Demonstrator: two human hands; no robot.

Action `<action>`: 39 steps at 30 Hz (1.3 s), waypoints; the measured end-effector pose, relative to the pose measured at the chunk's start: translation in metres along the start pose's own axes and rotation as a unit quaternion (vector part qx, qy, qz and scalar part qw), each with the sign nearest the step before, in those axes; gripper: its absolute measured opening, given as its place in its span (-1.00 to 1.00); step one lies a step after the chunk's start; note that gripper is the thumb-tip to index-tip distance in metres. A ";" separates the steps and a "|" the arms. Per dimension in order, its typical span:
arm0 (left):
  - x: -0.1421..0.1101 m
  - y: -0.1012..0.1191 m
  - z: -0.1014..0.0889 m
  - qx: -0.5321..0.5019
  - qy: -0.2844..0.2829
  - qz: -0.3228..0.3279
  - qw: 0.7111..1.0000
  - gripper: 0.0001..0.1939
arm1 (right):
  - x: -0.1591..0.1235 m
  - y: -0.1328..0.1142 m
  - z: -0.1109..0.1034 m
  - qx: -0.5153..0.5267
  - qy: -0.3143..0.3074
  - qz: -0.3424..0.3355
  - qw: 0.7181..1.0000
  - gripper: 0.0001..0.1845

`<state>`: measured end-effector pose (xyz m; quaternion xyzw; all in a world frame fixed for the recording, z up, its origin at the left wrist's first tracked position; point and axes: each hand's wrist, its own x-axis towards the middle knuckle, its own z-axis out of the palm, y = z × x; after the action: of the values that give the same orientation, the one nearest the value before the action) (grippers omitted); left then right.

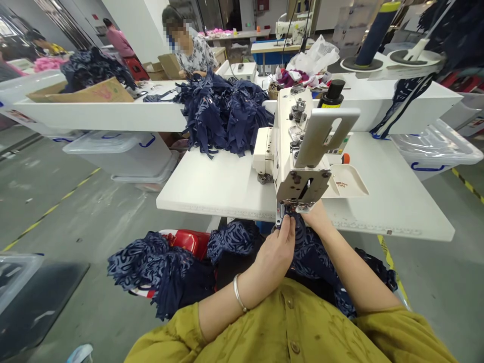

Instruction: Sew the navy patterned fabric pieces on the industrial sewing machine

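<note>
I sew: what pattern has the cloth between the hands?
The cloth: lighter swirls on navy, in head view.

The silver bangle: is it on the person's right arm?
No, the silver bangle circles the left arm, while the right arm shows bare skin.

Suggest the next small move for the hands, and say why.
Probably ease the left hand back slightly: its fingertips sit close to the lower end of the sewing machine, by the navy fabric, and the right hand is partly hidden behind the machine.
</note>
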<state>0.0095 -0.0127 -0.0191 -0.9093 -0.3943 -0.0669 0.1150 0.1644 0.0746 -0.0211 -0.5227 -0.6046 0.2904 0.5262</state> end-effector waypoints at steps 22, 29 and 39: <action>-0.020 -0.061 -0.039 -0.580 -0.087 0.056 0.808 -0.61 | -0.131 0.117 -0.012 -0.096 -0.299 0.062 0.947 -0.69; -0.039 -0.090 0.010 -0.453 -0.131 -0.165 0.866 -0.67 | -0.132 0.083 -0.066 -0.068 -0.386 0.168 0.905 -0.56; 0.000 -0.021 -0.017 -0.560 -0.163 0.004 0.812 -0.60 | -0.091 -0.049 -0.070 -0.028 -0.355 -0.011 0.934 -0.53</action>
<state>-0.0060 -0.0035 0.0010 -0.8154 -0.2983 -0.1262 -0.4798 0.2054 -0.0384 0.0127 -0.3939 -0.7654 0.4340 0.2656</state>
